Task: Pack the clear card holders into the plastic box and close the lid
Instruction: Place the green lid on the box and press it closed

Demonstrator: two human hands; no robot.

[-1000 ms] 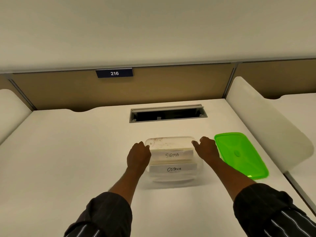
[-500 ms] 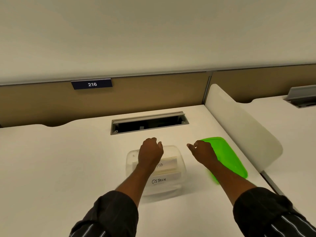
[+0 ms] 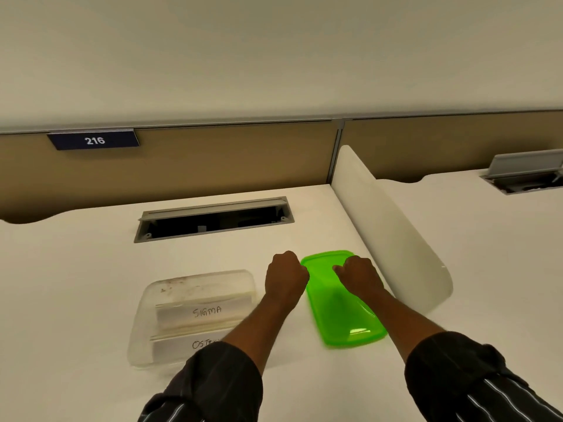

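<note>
The clear plastic box (image 3: 143, 318) stands open on the white desk. Inside it lie two clear card holders, one labelled SIGMA (image 3: 201, 313) and, nearer me, one labelled OSTRICH (image 3: 179, 345), partly hidden by my left forearm. To the right of the box the green lid (image 3: 344, 315) lies flat on the desk. My left hand (image 3: 285, 277) curls its fingers on the lid's far left corner. My right hand (image 3: 359, 277) sits over the lid's far right edge and grips it with curled fingers.
A white curved divider (image 3: 396, 239) rises just right of the lid. An open cable slot (image 3: 213, 220) is set into the desk behind the box. A tan partition with a sign 216 (image 3: 94, 141) closes the back.
Both hands left the box and moved right to the green lid: the left hand came off the card holders, the right hand reached over the lid. The camera swung to the right.
</note>
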